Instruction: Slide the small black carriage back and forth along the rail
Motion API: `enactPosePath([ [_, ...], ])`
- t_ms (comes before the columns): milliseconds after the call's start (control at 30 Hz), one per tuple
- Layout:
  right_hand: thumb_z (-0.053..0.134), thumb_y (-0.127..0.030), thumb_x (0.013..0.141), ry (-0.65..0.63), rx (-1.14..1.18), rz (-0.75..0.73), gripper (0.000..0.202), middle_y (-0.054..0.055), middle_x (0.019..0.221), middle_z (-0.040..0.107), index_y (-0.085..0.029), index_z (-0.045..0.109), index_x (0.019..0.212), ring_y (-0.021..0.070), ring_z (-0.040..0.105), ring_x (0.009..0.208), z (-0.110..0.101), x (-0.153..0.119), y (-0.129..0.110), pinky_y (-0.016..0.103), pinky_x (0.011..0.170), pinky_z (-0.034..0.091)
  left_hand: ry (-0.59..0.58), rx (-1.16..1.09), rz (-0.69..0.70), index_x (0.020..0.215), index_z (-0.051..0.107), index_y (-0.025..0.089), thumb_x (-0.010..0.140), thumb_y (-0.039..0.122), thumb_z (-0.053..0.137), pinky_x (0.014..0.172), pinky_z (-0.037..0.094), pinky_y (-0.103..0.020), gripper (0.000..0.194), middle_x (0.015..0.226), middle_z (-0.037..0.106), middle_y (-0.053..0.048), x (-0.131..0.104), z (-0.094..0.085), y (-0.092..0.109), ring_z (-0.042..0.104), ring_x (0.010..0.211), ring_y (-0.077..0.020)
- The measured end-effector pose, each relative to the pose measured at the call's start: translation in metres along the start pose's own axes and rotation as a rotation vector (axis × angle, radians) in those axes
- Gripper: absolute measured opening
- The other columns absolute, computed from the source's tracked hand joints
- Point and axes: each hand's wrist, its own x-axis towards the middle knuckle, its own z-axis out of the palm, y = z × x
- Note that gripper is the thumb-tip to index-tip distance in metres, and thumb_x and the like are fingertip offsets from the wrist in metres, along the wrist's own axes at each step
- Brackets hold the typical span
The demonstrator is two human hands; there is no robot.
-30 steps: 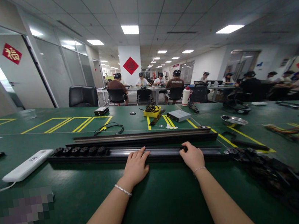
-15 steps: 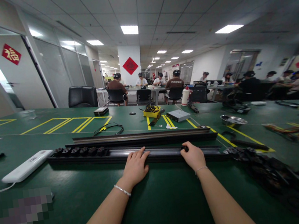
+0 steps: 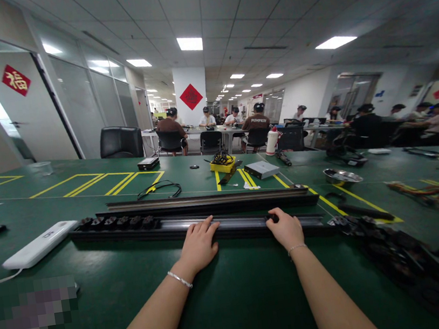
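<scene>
A long black channel rail (image 3: 236, 228) lies across the green table in front of me. Several small black modules (image 3: 124, 223) sit in a row inside its left end. My left hand (image 3: 200, 243) lies over the rail's near edge at the middle, its fingers stretched onto the shiny inner strip. Farther right, my right hand (image 3: 286, 227) is closed in a pinch on a small black piece (image 3: 270, 218) in the rail, mostly hidden by the fingers. A second black rail (image 3: 212, 202) is parallel just behind the first. Many loose dark parts (image 3: 407, 252) are heaped to the right.
A white power strip (image 3: 43, 244) is near the rail's left end. Behind the rails are a yellow tray (image 3: 222, 166) of cables, a silver box (image 3: 261, 170) and a white bottle (image 3: 272, 142). A metal bowl (image 3: 342, 176) stands to the right. Several people sit at farther tables.
My right hand has shifted very slightly to the right along the rail. The left hand and the rails look unmoved.
</scene>
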Motion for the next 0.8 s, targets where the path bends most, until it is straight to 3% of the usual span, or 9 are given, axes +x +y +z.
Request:
enactPosePath([
  [467,0.042,-0.029,0.074,-0.015,-0.017,0.018,0.028,0.002,0.087,0.064,-0.024,0.058,0.097,0.0196,0.056,0.088,-0.0037,0.0013,-0.0005,0.036,0.086,0.033,-0.006,-0.003,-0.007,0.125,0.040,0.029,0.072,0.026,0.051,0.101,0.027,-0.040,0.054,0.138,0.039,-0.003,0.0001,-0.0002,0.0005,0.040,0.120,-0.0217],
  [800,0.044,-0.030,0.072,0.004,-0.013,-0.028,0.028,0.002,0.094,0.064,-0.025,0.059,0.096,0.0194,0.055,0.090,-0.0036,0.0042,0.0076,0.036,0.087,0.033,-0.005,-0.001,-0.007,0.124,0.042,0.029,0.072,0.025,0.051,0.100,0.027,-0.040,0.052,0.138,0.039,-0.003,0.0001,-0.0013,0.0007,0.041,0.120,-0.0215],
])
